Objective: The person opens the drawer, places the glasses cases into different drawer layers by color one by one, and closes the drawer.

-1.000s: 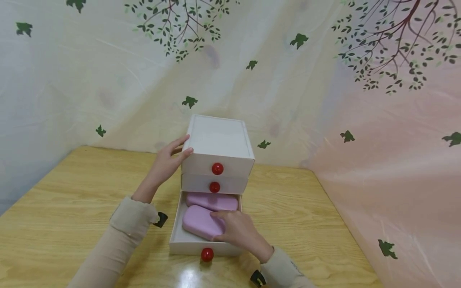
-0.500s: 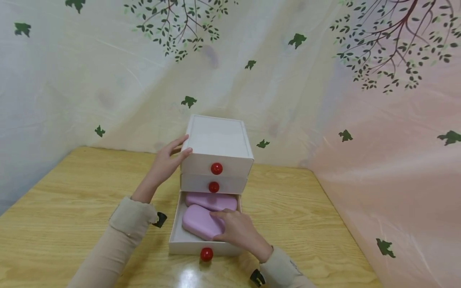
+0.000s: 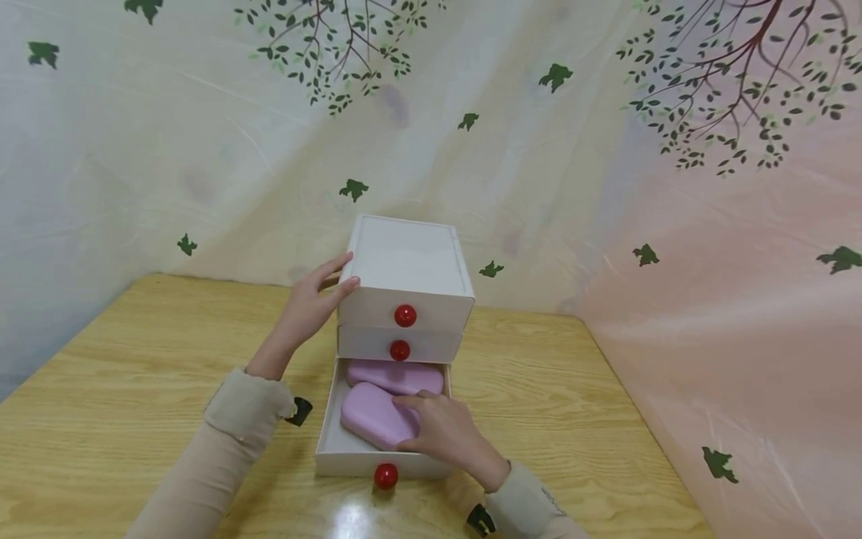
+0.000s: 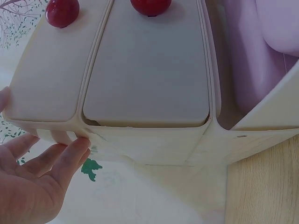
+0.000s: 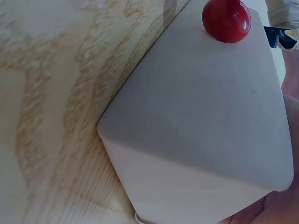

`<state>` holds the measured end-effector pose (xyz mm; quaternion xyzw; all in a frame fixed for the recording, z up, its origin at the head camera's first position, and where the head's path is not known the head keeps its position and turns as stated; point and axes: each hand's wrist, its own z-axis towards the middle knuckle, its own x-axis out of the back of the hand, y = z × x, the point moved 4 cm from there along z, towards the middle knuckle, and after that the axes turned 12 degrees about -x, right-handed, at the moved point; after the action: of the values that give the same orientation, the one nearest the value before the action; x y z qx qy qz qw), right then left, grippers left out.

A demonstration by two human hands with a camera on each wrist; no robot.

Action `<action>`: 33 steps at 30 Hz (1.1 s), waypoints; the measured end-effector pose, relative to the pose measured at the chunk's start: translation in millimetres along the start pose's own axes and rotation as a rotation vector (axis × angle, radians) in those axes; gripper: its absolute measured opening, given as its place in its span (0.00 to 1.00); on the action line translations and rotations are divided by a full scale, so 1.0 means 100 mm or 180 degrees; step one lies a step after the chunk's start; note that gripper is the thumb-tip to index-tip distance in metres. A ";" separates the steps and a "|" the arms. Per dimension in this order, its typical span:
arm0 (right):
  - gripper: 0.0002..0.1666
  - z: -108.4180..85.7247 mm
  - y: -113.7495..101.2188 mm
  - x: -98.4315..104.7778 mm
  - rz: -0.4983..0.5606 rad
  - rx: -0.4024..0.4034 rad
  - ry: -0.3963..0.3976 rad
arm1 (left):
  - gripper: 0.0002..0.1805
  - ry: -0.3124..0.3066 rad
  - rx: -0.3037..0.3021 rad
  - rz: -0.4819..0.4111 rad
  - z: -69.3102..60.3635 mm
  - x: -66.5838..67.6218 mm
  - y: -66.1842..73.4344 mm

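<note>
A white drawer unit with red ball knobs stands on the table. Its bottom drawer is pulled out, while the two above are closed. Inside lie two purple rounded cases: a rear case, partly under the upper drawers, and a front case, set at a slant. My right hand pinches the front case's right end, thumb on the near side and fingers on the far side. With extended fingers, my left hand touches the unit's upper left side. The right wrist view mostly shows the drawer front, hiding my fingers.
The wooden table extends to both sides of the unit. Behind it hangs a pale curtain printed with leaves and branches, which continues down the right side. A red knob sticks out from the pulled-out drawer's front.
</note>
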<state>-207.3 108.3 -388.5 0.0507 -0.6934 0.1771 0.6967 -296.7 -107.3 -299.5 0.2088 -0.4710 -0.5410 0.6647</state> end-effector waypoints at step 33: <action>0.28 -0.15 0.06 0.20 0.0618 0.0007 0.0221 | 0.32 0.0036 -0.0037 -0.0029 0.03 0.00 -0.05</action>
<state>-195.5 122.6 -370.1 -0.0222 -0.6702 0.2461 0.6998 -301.7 -108.6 -301.7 0.2102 -0.4631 -0.5456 0.6661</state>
